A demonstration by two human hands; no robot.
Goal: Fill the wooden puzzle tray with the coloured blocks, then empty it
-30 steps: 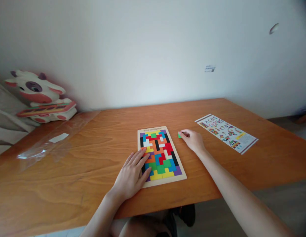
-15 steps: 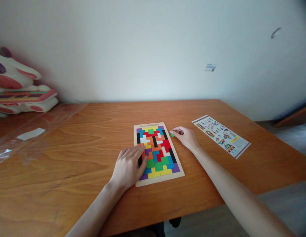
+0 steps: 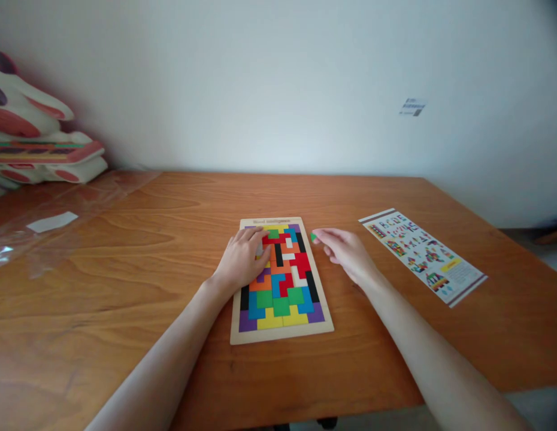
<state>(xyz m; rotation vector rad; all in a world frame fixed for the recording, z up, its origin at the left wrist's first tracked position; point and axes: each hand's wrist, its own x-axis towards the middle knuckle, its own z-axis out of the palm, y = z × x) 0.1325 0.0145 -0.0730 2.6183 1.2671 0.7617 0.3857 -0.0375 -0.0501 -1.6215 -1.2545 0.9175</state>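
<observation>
A wooden puzzle board (image 3: 236,323) filled with coloured block pieces lies flat on the table. My left hand (image 3: 243,256) rests over the board's upper left part, its fingers stretched out and covering several pieces there. Just off the board's right edge, my right hand (image 3: 348,251) pinches a small green puzzle piece (image 3: 313,237) between thumb and fingertips. Part of that piece is hidden by the fingers. Inside the frame, a green piece (image 3: 281,307) sits low in the middle and a red piece (image 3: 302,264) sits at the right.
A printed pattern sheet (image 3: 426,254) lies on the wooden table (image 3: 170,251) to the right. On the left are clear plastic wrapping (image 3: 94,194) with a white paper slip (image 3: 53,222) and a white and pink toy keyboard (image 3: 49,155). Behind the table stands a white wall (image 3: 242,90).
My left hand has moved up the board from its left middle to its upper left, uncovering lower pieces. My right hand still pinches the green piece, now slightly lifted. The camera view has shifted.
</observation>
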